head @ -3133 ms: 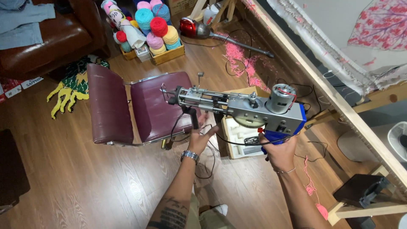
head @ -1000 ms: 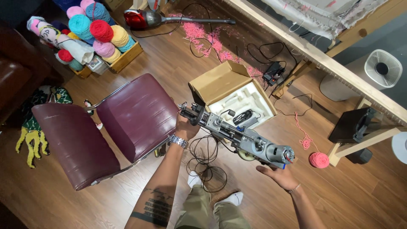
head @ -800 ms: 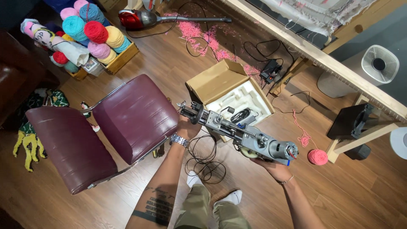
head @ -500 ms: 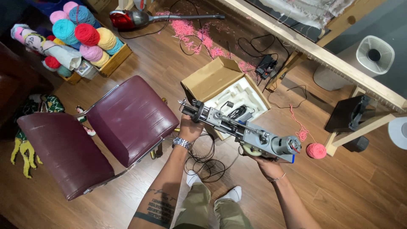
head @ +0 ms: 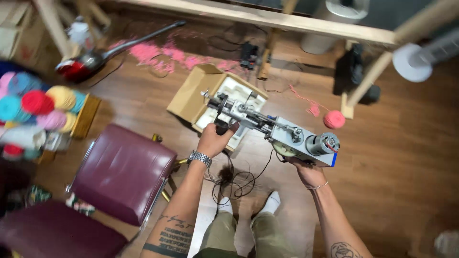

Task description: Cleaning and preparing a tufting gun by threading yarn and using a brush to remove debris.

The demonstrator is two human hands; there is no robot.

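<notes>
Here both hands gripped the tufting gun: left hand wrapped round its front handle, right hand cupped under the motor end; the dangling cord by the feet risked snagging and tugging the gun loose.

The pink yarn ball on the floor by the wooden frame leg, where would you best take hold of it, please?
Probably from above, fingers closing around the sides of the pink yarn ball: it lies round and free on the wooden floor, top open. The loose strand trails toward the upper left, so lift gently.

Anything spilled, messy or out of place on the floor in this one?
Yes. Pink yarn scraps lie strewn across the wood floor by the vacuum, and a black cable lies tangled at the person's feet. The pink yarn ball sits loose, trailing thread.
</notes>
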